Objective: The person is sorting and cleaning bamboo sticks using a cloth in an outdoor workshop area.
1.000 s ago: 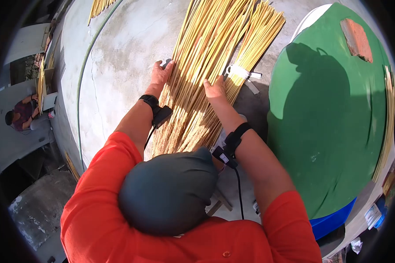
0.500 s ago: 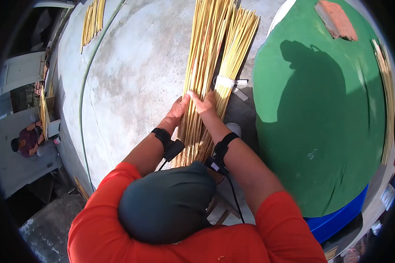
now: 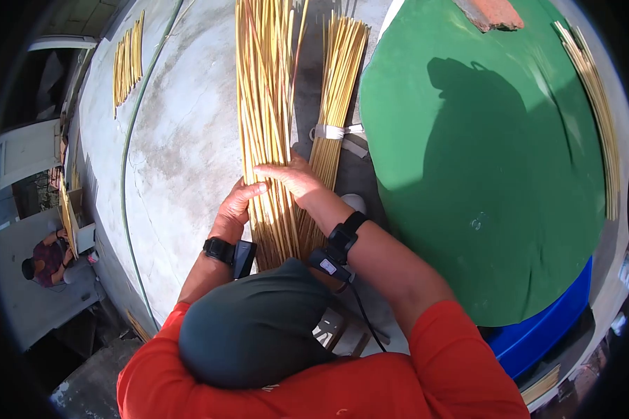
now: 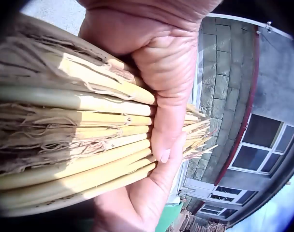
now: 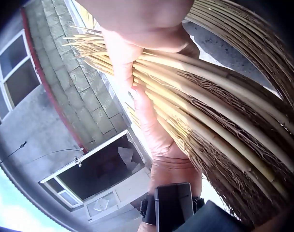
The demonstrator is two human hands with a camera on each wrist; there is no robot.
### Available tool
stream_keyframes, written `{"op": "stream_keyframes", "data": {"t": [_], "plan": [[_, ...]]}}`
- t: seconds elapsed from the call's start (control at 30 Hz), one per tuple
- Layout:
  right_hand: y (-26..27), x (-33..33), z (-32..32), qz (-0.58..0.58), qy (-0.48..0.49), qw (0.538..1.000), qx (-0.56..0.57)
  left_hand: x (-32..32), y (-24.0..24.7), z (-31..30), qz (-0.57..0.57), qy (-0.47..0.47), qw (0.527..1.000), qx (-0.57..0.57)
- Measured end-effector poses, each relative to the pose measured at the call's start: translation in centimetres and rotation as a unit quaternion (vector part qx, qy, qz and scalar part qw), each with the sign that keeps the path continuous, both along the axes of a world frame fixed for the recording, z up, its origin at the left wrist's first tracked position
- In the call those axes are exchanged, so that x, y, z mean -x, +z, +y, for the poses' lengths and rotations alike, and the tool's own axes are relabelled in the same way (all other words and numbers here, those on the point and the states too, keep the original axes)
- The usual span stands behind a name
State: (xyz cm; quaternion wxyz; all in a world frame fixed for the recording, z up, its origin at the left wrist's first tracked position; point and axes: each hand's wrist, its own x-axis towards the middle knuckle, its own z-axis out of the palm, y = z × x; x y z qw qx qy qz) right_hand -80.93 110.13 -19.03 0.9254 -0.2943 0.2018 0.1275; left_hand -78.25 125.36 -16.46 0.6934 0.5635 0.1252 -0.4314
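Note:
A thick bundle of loose yellow stalks (image 3: 264, 105), with rough brown husks at the near end, stands between both hands. My left hand (image 3: 237, 201) grips its left side, thumb laid across the front. From the right my right hand (image 3: 293, 180) holds the same bundle, its thumb also over the stalks. In the left wrist view the left thumb (image 4: 169, 111) meets the thumb of the other hand. The fingers behind the bundle are hidden. A second stalk bundle (image 3: 341, 77), bound with a white band (image 3: 328, 131), lies just to the right.
On the right a green cover (image 3: 440, 153) spreads over a rounded surface, a brick (image 3: 493, 12) on it and a blue edge (image 3: 538, 342) below. A green hose (image 3: 124, 174) and short stalks (image 3: 128, 63) lie leftward on concrete. A seated person (image 3: 49, 262) is far left.
The spread stalks have been gathered into a narrower bundle, drawn away from the tied one. Both hands have closed in from its sides, thumbs now across the front. The head view has shifted.

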Motion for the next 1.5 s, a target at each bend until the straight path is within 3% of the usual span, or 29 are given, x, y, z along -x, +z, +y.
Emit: {"op": "stream_keyframes", "data": {"t": [0.07, 0.13, 0.27, 0.33, 0.4, 0.53, 0.63, 0.73, 0.8, 0.87, 0.97, 1.0, 1.07, 1.13, 1.27, 1.4, 1.47, 1.5], "plan": [[1.4, -0.3, 1.1, -0.091, -0.040, 0.995, 0.005, -0.1, 2.6, 0.1, -0.064, -0.012, 0.998, -0.006], [3.5, -0.3, 0.9, -0.095, -0.007, 0.985, 0.141, -0.2, 4.7, 0.1, -0.098, -0.003, 0.995, 0.006], [6.9, 1.4, -1.3, -0.132, -0.022, 0.970, 0.200, 0.2, 7.0, -0.9, -0.137, -0.039, 0.989, 0.044], [7.8, 1.8, -2.9, -0.156, -0.006, 0.942, 0.297, -0.5, 7.4, -1.4, -0.148, -0.047, 0.985, 0.070], [8.0, 2.6, -4.5, -0.155, 0.060, 0.960, 0.225, -0.3, 7.1, -1.6, -0.125, -0.096, 0.986, 0.051], [9.6, 3.8, -5.7, -0.141, -0.033, 0.985, 0.096, 0.1, 8.1, -5.0, -0.136, -0.105, 0.983, 0.071], [10.4, 5.0, -6.0, -0.137, -0.085, 0.987, 0.021, -0.3, 10.6, -6.9, -0.176, -0.184, 0.966, 0.032], [11.7, 6.2, -6.9, -0.165, -0.131, 0.978, -0.010, 0.1, 13.6, -9.3, -0.213, -0.208, 0.954, 0.020], [13.3, 7.3, -8.3, -0.166, -0.132, 0.977, -0.011, 0.1, 16.3, -11.3, -0.278, -0.285, 0.917, -0.025], [14.5, 8.3, -9.3, -0.206, -0.195, 0.959, -0.013, 0.0, 19.2, -13.9, -0.306, -0.321, 0.896, -0.033], [16.0, 10.0, -11.8, -0.235, -0.229, 0.945, 0.003, 0.6, 22.8, -18.2, -0.457, -0.456, 0.759, -0.083], [16.4, 10.6, -12.8, -0.246, -0.237, 0.940, -0.002, 0.7, 24.0, -20.0, -0.462, -0.455, 0.757, -0.079], [16.5, 12.4, -14.6, -0.250, -0.250, 0.935, -0.039, 1.3, 26.3, -24.1, -0.520, -0.595, 0.602, -0.115], [16.3, 14.0, -16.4, -0.208, -0.298, 0.930, -0.050, 2.8, 27.3, -28.2, -0.528, -0.640, 0.544, -0.125], [14.7, 16.7, -20.4, -0.187, -0.352, 0.917, -0.018, 4.8, 24.2, -36.5, -0.569, -0.697, 0.419, -0.124], [11.6, 17.8, -24.2, -0.139, -0.405, 0.903, -0.018, 6.3, 21.5, -42.4, -0.545, -0.735, 0.381, -0.135], [10.5, 18.1, -25.5, -0.089, -0.386, 0.918, -0.023, 6.6, 20.0, -43.9, -0.655, -0.696, 0.254, -0.151], [10.1, 18.1, -26.0, -0.070, -0.382, 0.921, -0.032, 6.5, 19.6, -44.4, -0.642, -0.707, 0.235, -0.180]]}}
